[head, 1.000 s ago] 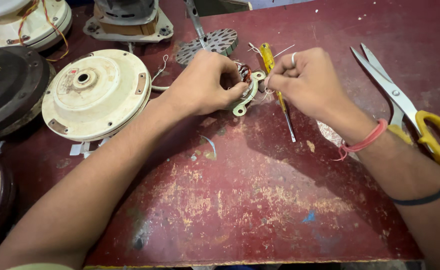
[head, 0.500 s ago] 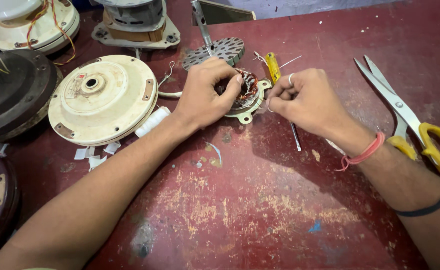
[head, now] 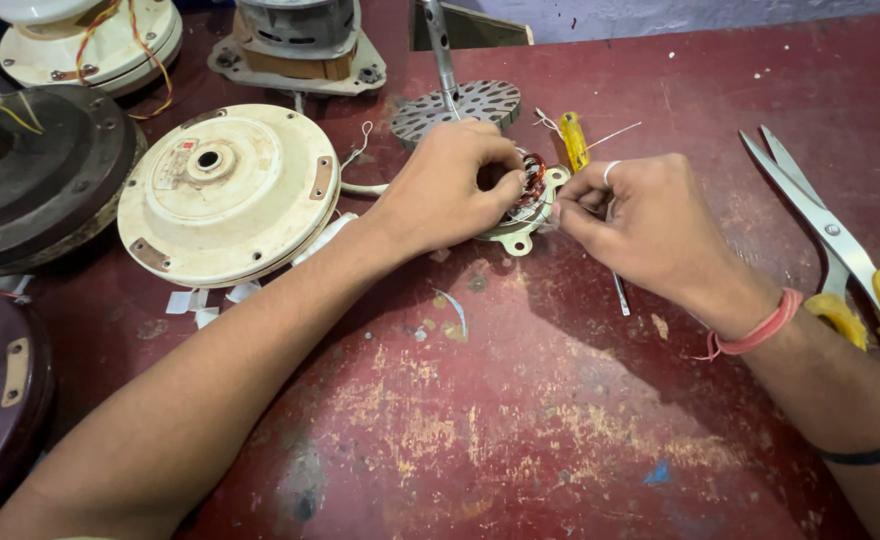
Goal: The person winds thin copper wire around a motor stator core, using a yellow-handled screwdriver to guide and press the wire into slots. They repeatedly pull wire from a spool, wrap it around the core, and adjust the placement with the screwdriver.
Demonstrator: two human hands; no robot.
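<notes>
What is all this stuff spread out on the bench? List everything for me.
Small wound motor part: one, copper coils on a pale green frame, centre, under both hands.
Cream fan motor housing: one, round, left of centre.
Dark round housings: two, at the left edge, the lower one partly out of view.
White motor housing with wires: one, top left.
Grey motor core: one, top centre.
Perforated metal disc with shaft: one, grey, behind the hands.
Screwdriver: one, yellow handle, partly under the right hand.
Scissors: one pair, yellow handles, right.
Table: one, worn red.
Left hand: grips the wound part.
Right hand: ring and pink wristband, pinching at the part's edge.
</notes>
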